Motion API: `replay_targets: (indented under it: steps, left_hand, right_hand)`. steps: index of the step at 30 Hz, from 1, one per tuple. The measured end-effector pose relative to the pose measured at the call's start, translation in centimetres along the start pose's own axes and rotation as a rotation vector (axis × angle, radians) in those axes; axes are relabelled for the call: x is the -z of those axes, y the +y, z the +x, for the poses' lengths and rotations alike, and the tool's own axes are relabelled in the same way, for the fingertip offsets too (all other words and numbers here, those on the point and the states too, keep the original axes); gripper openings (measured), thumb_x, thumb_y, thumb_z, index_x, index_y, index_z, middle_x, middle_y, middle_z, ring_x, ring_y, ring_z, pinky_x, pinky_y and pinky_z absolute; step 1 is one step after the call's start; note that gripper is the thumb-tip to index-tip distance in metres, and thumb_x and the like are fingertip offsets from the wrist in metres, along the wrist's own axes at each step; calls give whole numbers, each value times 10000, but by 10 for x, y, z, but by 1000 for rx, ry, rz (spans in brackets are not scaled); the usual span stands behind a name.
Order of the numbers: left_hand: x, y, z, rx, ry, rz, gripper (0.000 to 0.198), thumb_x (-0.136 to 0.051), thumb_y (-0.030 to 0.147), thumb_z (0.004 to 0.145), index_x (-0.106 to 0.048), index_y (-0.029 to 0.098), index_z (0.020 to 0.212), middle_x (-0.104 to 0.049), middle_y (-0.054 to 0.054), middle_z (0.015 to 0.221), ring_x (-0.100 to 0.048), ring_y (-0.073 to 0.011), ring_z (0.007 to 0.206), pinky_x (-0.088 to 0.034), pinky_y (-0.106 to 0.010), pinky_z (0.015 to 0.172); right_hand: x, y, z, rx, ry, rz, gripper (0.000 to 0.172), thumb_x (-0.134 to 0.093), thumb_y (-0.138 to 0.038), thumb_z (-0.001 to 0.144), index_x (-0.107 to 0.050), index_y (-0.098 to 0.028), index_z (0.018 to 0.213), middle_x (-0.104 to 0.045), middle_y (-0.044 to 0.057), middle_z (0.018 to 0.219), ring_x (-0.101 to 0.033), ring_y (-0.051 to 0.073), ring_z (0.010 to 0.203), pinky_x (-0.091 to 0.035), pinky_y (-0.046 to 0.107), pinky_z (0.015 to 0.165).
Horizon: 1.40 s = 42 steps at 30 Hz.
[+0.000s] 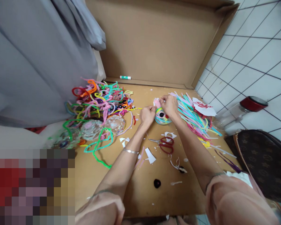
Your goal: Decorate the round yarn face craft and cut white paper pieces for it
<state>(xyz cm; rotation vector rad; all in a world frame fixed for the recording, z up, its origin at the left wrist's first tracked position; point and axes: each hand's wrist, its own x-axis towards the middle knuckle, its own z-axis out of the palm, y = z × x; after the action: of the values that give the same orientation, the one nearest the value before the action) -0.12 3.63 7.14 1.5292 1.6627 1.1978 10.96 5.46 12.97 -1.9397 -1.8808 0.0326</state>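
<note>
A round craft face wound in blue, yellow and green pipe cleaners, with a black-and-white eye, lies on the cardboard between my hands. A fuzzy pink piece sticks up from its upper left edge. My right hand arches over the top of the face, its fingertips closed at the pink piece. Against the left edge is my left hand, fingers curled together; whatever they pinch is hidden. Red-handled scissors lie below, with white paper scraps and a small black disc nearer me.
Tangled pipe cleaners pile up at left, beside clear round discs. Straight pipe cleaners spread at right under a cut paper. A red-lidded bottle and brown bag stand right. A glue stick lies behind.
</note>
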Motion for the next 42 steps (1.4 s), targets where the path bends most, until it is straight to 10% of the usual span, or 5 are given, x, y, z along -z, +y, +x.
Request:
replay_targets:
  steps: [12,16,26,33,42]
  left_hand:
    - [22,4,5,-76,151,-128,367,-497,339,875,-440,203,539,-320,42,513,-320,-124,552,-215,-273,568]
    - [36,1,-7,-48,130,-350,306,-500,323,852,-481,193,576,-325,54,529,-316,-107,531,-254,-250,555]
    - [58,-12,-77,104,18,-694,208,-575,313,842,-664,158,735,-464,57,525,-369,-76,458,-310,-210,488]
    - [64,-13,-110,-55,-5,-574,250,-644,347,819,-774,148,896,-745,-39,805,-614,-135,688,-475,-244,657]
    - [69,-20,-124,-130,-45,-386,265,-641,355,842,-791,152,923,-734,-43,780,-583,-131,674,-451,-247,652]
  right_hand:
    - [19,-14,-10,161,101,153,327,-503,-342,957,-791,-190,927,-763,79,867,-664,230,836,-415,299,714]
    - [34,-12,-41,201,74,334,406,-438,-322,956,-742,-155,745,-705,70,729,-629,208,738,-428,311,709]
    - [28,1,-142,-93,-72,1091,340,-671,-407,726,-739,-186,975,-721,37,837,-595,146,675,-481,279,624]
    - [25,-14,-172,-93,-262,1153,353,-739,-508,699,-697,-195,856,-600,-23,668,-495,101,563,-380,227,498]
    - [38,-6,-188,-139,-274,1185,263,-712,-439,728,-621,-202,657,-471,-55,521,-390,83,468,-285,226,462]
